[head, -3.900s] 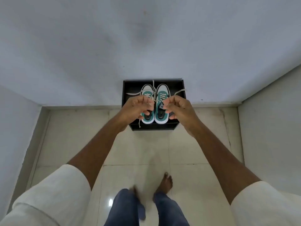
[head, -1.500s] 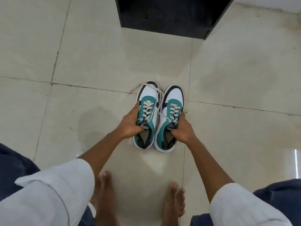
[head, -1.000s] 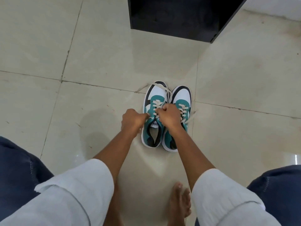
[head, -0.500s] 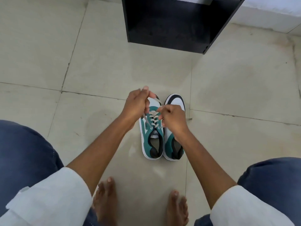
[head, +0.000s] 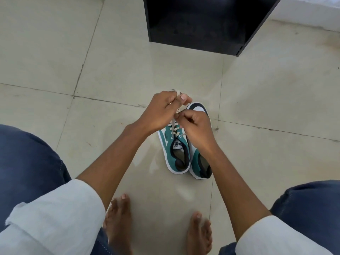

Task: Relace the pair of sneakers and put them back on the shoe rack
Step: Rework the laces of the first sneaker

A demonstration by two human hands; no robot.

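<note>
Two teal, white and black sneakers stand side by side on the tiled floor, toes pointing away from me. The left sneaker (head: 176, 153) has a cream lace (head: 174, 128) running up from its eyelets. My left hand (head: 161, 111) pinches the lace's free end above the toe. My right hand (head: 196, 127) grips the same lace just above the eyelets and covers the front of the right sneaker (head: 199, 162). The black shoe rack (head: 202, 24) stands open and empty of shoes at the top of the view.
I am crouched low, with my bare feet (head: 119, 216) below the sneakers and my blue-trousered knees at both sides. A white wall base (head: 309, 15) runs at the top right, beside the rack. Beige floor tiles surround the shoes.
I carried the sneakers from the rack down onto the floor and crouched. Both hands then moved onto the left sneaker's lace, and my left hand has drawn its end further up and away.
</note>
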